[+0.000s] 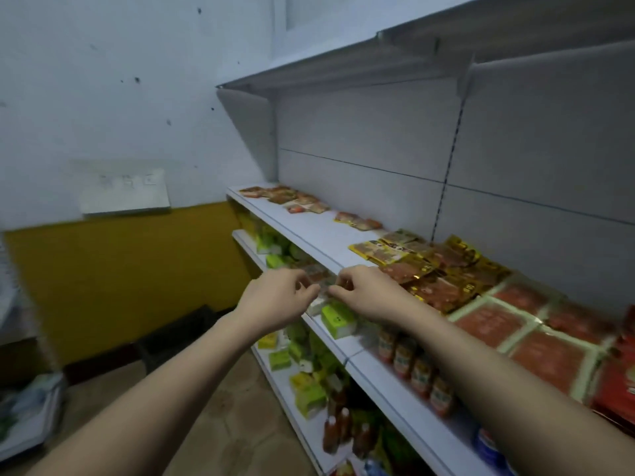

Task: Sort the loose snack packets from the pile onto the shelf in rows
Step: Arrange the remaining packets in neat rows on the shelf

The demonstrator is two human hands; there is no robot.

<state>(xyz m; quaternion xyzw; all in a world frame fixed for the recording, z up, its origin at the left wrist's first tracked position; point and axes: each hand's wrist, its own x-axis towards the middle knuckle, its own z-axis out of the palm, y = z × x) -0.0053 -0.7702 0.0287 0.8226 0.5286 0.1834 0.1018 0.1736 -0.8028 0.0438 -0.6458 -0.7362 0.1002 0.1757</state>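
A blurred white box (125, 195) hangs on the pale wall above a mustard-yellow lower wall band. Before it, the person's left hand (275, 297) and right hand (364, 290) meet at the front edge of the white metal middle shelf (302, 231), fingers curled together over what seems a small pale packet (324, 286); motion blur hides whether both truly pinch it. Along that shelf, small red-and-orange snack packets (292, 199) lie in short rows at the far end, then a loose pile of yellow-and-gold foil packets (433, 266) sits just right of the right hand, with flat red-and-white pouches (508, 321) nearest the camera. Judging by this, sorting is midway: a packet is apparently being handled, and the next move calls for laying it flat beside its like on the bare stretch of shelf.
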